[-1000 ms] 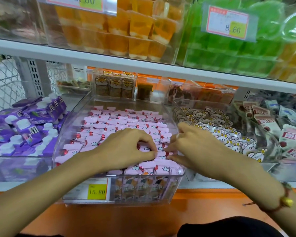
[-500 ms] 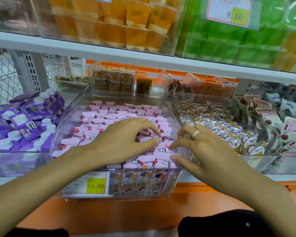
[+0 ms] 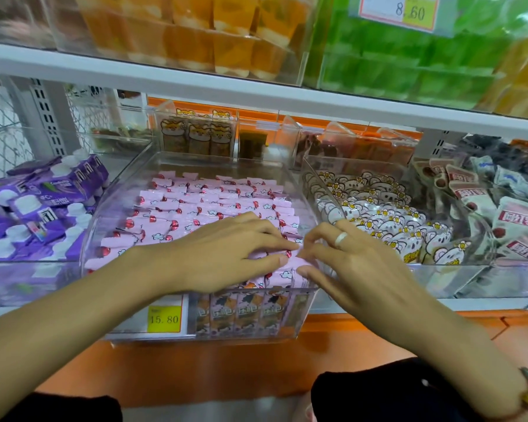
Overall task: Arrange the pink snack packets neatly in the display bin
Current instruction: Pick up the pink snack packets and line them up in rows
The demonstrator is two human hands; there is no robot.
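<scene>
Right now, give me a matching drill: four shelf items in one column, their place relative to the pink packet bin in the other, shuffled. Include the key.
Items
1. purple packs
2. white flower-print packs
3. yellow 15.80 price tag
4. orange jelly cups

Places
A. on the front wall of the display bin holding the pink snack packets
B. in the bin directly to its right
C. on the upper shelf, above it
D. in the bin to its left

Pairs: 1-D, 2-B, 3-A, 4-C
</scene>
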